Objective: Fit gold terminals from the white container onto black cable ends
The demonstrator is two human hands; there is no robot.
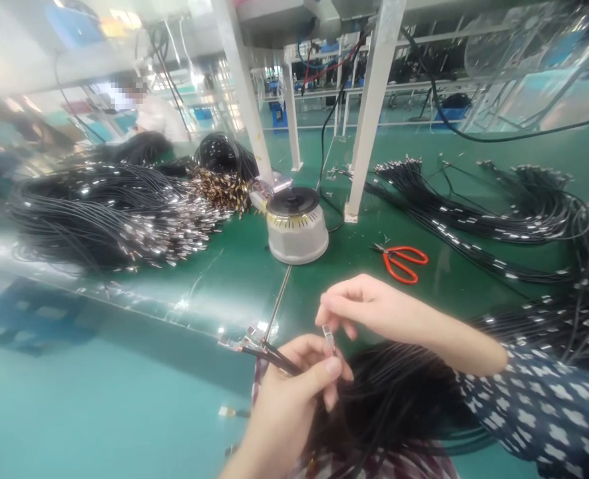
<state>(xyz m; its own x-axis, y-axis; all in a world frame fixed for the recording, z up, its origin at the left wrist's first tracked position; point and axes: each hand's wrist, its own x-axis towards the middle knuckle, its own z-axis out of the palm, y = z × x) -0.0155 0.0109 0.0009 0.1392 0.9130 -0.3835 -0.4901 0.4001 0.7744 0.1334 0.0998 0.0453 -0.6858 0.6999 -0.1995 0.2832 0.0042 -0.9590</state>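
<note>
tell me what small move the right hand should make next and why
Probably pinch the silvery connector with the right hand: the left hand grips it with its tip exposed, and the right is close by, contact unclear.

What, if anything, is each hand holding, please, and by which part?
The left hand holds black cables near their metal ends; whether the right hand grips anything is unclear.

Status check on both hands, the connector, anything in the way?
Left hand: pinching silvery connector, also gripping black cables. Right hand: close by, contact unclear. No obstruction visible; red-handled snips lie beyond.
</note>
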